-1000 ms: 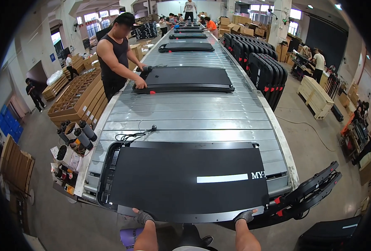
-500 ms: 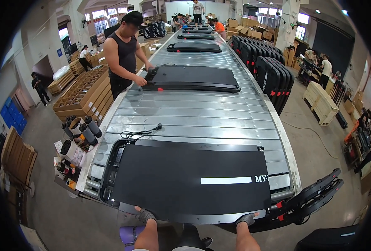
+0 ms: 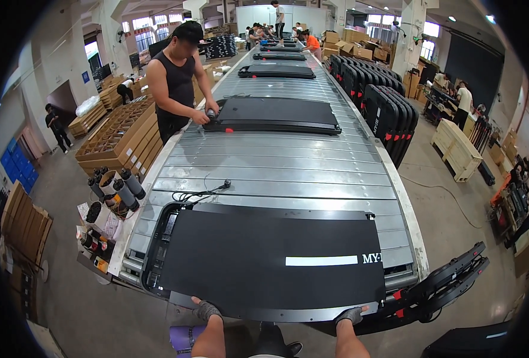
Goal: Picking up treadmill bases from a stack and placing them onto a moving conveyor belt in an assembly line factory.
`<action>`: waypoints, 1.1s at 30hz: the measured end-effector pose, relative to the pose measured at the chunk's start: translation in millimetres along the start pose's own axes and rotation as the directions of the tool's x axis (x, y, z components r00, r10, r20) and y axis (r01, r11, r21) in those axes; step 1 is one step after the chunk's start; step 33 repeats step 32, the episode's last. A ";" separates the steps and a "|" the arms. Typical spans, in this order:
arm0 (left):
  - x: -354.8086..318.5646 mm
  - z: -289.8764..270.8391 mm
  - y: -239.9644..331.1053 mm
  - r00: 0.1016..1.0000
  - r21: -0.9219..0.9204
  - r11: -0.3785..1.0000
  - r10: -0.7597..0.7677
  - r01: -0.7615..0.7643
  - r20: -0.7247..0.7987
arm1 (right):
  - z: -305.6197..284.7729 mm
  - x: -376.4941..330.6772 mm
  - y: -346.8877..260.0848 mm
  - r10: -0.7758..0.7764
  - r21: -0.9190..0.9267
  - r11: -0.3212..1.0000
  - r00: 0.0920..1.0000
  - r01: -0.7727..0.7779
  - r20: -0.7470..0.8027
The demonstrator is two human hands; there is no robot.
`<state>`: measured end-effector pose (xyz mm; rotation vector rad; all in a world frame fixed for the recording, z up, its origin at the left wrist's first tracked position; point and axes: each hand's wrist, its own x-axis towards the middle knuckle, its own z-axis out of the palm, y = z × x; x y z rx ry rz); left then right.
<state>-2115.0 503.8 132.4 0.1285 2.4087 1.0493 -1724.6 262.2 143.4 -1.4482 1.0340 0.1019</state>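
A wide black treadmill deck, with a white stripe and white lettering at its right part, lies flat at the near end of the roller conveyor. My left hand, in a grey fingerless glove, grips its near edge toward the left, thumb laid along the top. Toward the right end, my right hand holds the same edge in a like manner. The fingers of both hands are mostly hidden under the edge. At the deck's left end a black frame with an open compartment shows. A black power cord with a plug rests behind it.
Along the conveyor lie further treadmills. A co-worker at its left side handles the second treadmill. Folded black frames jut out at near right; more treadmills stand upright beyond. Cylindrical motors sit at the left.
My hands stay on the deck's near edge, almost unmoved. The co-worker's hands have shifted slightly and a dark cylindrical object now shows in them.
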 end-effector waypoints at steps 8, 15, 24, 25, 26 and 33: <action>-8.3 5.2 2.6 0.999 0.052 0.998 0.046 -0.045 -0.012 | -5.4 -3.0 -9.7 0.003 -0.042 0.999 0.999 -0.004 -0.034; -7.9 -7.5 10.2 1.000 -0.016 1.000 0.026 -0.026 -0.017 | 3.0 2.8 6.1 0.022 -0.033 0.999 0.999 -0.020 0.046; 1.7 -0.2 1.2 1.000 0.006 1.000 0.020 -0.020 0.010 | -2.4 -2.8 -1.4 0.015 -0.050 0.999 1.000 -0.014 0.023; 1.2 0.8 1.6 0.999 0.012 1.000 0.023 -0.023 -0.025 | -2.6 -3.0 -2.4 0.009 -0.069 0.998 1.000 -0.008 0.011; 5.1 3.1 -0.7 0.999 0.010 1.000 0.022 -0.022 -0.026 | -1.6 -1.4 -1.3 0.008 -0.069 0.998 1.000 -0.007 0.013; 12.3 13.3 -10.0 0.997 -0.013 0.999 0.045 -0.046 -0.065 | -1.7 9.9 1.8 0.028 -0.014 1.000 0.998 -0.028 0.047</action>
